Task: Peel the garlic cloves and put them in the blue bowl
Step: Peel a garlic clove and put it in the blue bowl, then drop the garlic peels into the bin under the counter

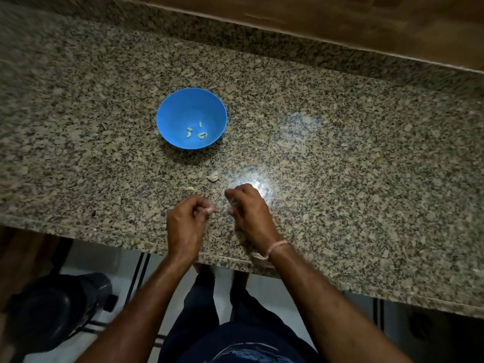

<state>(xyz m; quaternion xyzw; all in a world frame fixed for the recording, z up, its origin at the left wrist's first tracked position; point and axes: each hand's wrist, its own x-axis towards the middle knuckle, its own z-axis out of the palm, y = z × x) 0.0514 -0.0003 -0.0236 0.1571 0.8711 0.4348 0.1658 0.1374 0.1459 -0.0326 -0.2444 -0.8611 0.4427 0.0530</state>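
Curling the fingers of left hand (187,221) and right hand (250,213) mid-peel, we cannot tell what they pinch; cloves (189,132) lie in the bowl (175,106), and the loose garlic (213,176) beside us likely comes next.

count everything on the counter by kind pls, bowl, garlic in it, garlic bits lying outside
blue bowl: 1
garlic cloves in the bowl: 3
pale garlic pieces loose on the counter: 2
total: 6
Whatever the left hand and right hand may be pinching is too small to tell, so it is not counted.
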